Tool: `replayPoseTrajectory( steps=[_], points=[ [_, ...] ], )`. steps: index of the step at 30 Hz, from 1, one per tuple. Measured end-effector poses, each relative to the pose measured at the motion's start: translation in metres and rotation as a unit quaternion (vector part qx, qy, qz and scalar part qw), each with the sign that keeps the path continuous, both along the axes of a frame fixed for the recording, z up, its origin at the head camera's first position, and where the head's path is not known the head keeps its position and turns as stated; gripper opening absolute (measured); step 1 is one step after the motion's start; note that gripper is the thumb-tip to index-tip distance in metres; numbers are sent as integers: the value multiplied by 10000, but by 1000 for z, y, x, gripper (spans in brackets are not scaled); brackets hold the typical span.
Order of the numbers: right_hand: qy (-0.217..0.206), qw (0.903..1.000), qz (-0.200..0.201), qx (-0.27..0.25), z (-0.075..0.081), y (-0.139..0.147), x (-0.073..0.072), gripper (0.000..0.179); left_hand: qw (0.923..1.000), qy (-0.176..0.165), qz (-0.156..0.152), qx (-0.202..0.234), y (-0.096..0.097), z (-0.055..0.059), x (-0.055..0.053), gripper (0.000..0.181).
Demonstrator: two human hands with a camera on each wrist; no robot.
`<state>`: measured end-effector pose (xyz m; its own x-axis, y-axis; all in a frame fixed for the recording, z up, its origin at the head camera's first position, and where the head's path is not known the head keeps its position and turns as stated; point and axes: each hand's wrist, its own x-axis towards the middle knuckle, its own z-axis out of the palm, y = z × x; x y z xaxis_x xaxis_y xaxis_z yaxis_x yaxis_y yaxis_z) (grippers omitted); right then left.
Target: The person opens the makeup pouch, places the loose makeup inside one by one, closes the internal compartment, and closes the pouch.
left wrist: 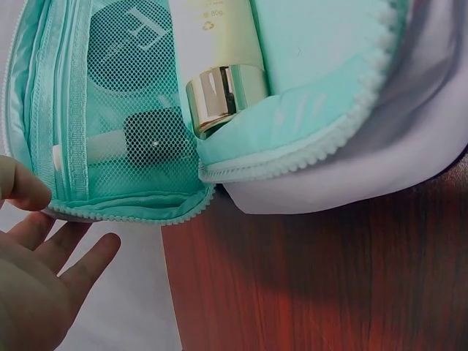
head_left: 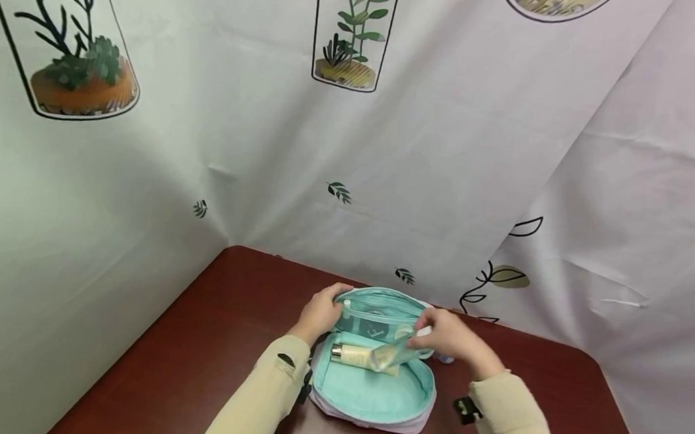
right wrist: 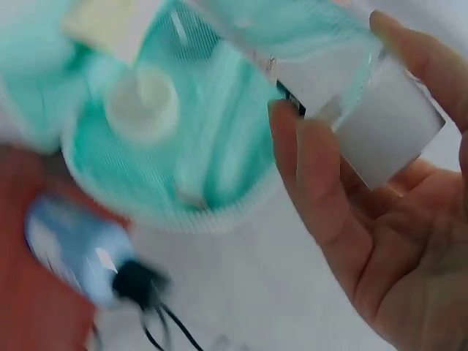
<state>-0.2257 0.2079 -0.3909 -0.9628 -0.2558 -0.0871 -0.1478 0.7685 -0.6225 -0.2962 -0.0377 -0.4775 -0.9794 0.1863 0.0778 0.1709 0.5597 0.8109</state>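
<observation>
An unzipped cosmetic bag (head_left: pixel 370 399) with a mint lining lies on the table, its lid raised at the back. My left hand (head_left: pixel 321 314) pinches the lid's left edge; in the left wrist view the hand (left wrist: pixel 44 263) has its thumb and fingers at the zipper. My right hand (head_left: pixel 448 335) holds a clear container with a square white end (right wrist: pixel 391 124) over the bag. Inside lies a cream-coloured tube (head_left: pixel 351 355) with a shiny gold cap (left wrist: pixel 219 99). Behind the lid's mesh pocket sit a round dark item (left wrist: pixel 128 44) and a small black-capped bottle (left wrist: pixel 153 139).
Beside the bag's right side is a blue bottle (right wrist: pixel 77 245) with a black cap and cord, blurred. The dark red table (head_left: pixel 242 311) meets a white printed curtain (head_left: pixel 268 136) at the back and sides. A pale round item (right wrist: pixel 142 106) shows at the mesh.
</observation>
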Motion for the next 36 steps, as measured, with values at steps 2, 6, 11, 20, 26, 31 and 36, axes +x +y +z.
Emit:
replayPoseTrajectory(
  steps=[2,6,11,20,26,31,36],
  points=[
    [-170,9992,203,-309,-12,-13,-2,28,10000,4,-31,-6,0,0,-1,40],
    [-174,9970,552,-511,-36,-32,-4,29,10000,-45,-73,39,-1,0,-3,41],
    [308,9939,1016,-311,-59,-45,-3,30,9999,-80,-65,90,-1,-1,-4,41],
    [539,9875,1371,561,-68,-40,-6,34,9998,-165,-56,101,-1,0,-5,43],
    [645,9768,1651,1201,-79,-44,-12,37,9998,-212,-8,-15,-3,0,-7,41],
    [898,9585,1778,2037,-90,-53,-15,38,9997,-258,-12,-32,-4,-1,-7,40],
    [906,9497,1718,2455,-93,-58,-15,39,9996,-291,-19,-65,-3,-1,-7,38]
  ],
)
